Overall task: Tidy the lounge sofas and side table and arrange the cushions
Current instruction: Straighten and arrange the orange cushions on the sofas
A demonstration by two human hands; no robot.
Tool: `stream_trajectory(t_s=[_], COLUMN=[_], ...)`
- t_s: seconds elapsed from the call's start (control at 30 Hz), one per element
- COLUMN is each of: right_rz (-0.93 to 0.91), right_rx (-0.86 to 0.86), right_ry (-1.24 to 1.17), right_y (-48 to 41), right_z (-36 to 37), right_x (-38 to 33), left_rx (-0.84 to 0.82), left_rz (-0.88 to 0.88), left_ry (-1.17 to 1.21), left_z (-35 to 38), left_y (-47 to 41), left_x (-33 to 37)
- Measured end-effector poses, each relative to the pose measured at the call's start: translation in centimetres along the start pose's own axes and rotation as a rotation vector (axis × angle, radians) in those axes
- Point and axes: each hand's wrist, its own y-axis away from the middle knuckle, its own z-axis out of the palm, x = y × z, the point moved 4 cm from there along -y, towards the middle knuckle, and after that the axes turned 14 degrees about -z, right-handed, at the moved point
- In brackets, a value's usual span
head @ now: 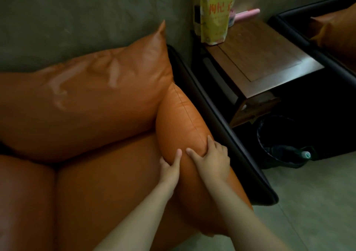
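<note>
Dim grey walls close in on this lounge corner, where an orange leather sofa (96, 202) sits beside a dark wooden counter (265, 58) carrying a tall yellow bag (213, 11). Both hands are on the arm cushion (179, 119). It stands on edge along the sofa's right side, between the seat and the black frame (212, 115), with its far end touching the back cushion (86, 100).

The right hand (212, 161) is draped over the crest, thumb on the inner face and fingers curled over the top seam — a real hold. The left hand (170, 167) lies lower on the inner face with one digit stretched upward. Its other fingers dip toward the crease by the seat, and I cannot tell how they lie.

To my eye the step is seating and plumping this cushion. Doing it well likely means both hands working together — lifting slightly rather than dragging, since leather tends to cling. The filling should be evened out along its length, then the cushion settled square against the frame. The back cushion looks creased and would want smoothing after.
</note>
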Motion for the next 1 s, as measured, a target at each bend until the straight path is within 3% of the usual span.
stream_trajectory(t_s=[0.47, 0.8, 1.0], right_rz=[-0.011, -0.022, -0.117], right_rx=[-0.021, -0.063, -0.096], right_ry=[0.042, 0.041, 0.095], right_y=[-3.0, -0.9, 0.1], right_z=[0.9, 0.6, 0.1], right_x=[-0.3, -1.1, -2.9], left_rx=[-0.06, -0.112, -0.047], left_rz=[-0.055, 0.043, 0.095], left_ry=[-0.021, -0.192, -0.186], left_z=[-0.5, -2.3, -6.1], left_y=[-1.9, 0.5, 1.5], left_x=[2.8, 2.3, 3.9])
